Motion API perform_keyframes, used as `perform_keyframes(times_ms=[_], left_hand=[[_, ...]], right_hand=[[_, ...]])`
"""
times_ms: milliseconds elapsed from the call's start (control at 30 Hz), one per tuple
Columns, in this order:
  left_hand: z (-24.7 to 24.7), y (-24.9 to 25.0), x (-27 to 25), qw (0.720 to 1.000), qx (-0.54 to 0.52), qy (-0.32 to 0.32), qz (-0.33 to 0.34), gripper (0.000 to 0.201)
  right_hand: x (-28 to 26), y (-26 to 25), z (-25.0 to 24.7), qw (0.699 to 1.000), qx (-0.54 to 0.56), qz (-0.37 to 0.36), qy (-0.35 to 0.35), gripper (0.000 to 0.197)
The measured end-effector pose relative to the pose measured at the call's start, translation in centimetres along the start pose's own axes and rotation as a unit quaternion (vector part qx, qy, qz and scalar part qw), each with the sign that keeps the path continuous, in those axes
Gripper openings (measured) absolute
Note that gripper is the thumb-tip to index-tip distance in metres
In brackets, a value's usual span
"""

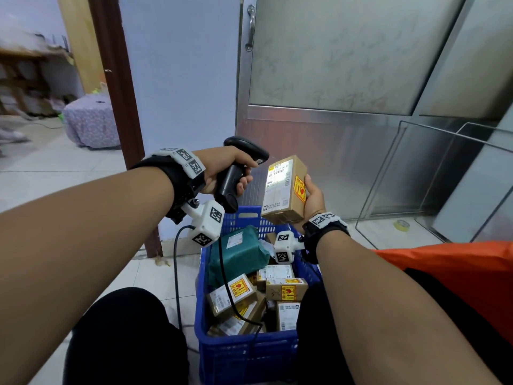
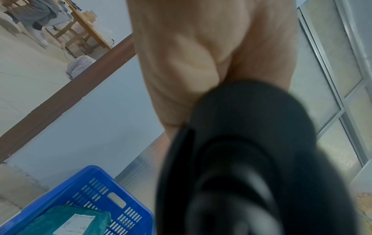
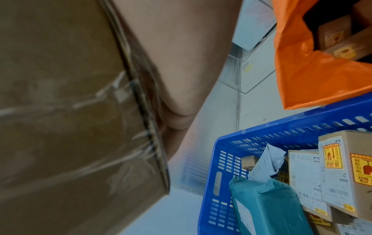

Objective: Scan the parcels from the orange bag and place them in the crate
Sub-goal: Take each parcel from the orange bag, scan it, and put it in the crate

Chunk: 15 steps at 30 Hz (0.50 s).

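Cardboard parcel (image 1: 284,190) is being held upright in the right hand (image 1: 312,200), above the far end of the blue crate (image 1: 244,354); the palm is cupping its right side and a thumb is resting on the yellow-and-red sticker. Its white shipping label is facing left and is lit by a bright patch of light. In the right wrist view the parcel's taped brown face is filling the left half, pressed against the palm. The left hand (image 1: 227,169) is gripping a black handheld scanner (image 1: 238,173) by its handle, fingers wrapped round it, head pointing right at the label, close to the parcel but not touching it. A black cable (image 1: 176,273) is hanging from the scanner's base, part of it trailing into the crate. The crate is sitting on the tiled floor between the person's knees and is holding a green wrapped parcel (image 1: 238,255) at the far end and several small cardboard boxes (image 1: 286,289) with labels and yellow stickers nearer the person. The orange bag (image 3: 314,76) is lying open just right of the crate, touching its rim, with more brown boxes visible inside.
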<state>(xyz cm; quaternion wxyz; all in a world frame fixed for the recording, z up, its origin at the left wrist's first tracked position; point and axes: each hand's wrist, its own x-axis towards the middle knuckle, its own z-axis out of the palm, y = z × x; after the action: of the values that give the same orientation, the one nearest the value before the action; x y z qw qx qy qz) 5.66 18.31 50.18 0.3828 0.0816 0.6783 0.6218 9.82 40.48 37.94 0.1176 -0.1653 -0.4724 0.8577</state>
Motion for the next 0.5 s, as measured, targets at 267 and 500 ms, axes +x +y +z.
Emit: perform_keyframes(times_ms=[267,500], left_hand=[[0.6,-0.5,1.6,1.0,-0.003,-0.001,-0.011,0.025],[1.6,-0.8,3.1,1.0,0.005,-0.003,-0.024,0.025]], right_hand=[[0.0,-0.1,-0.7,0.999,-0.015,-0.003,0.04,0.057],[0.1,0.0,-1.4,0.997,-0.042,0.02,0.055,0.059]])
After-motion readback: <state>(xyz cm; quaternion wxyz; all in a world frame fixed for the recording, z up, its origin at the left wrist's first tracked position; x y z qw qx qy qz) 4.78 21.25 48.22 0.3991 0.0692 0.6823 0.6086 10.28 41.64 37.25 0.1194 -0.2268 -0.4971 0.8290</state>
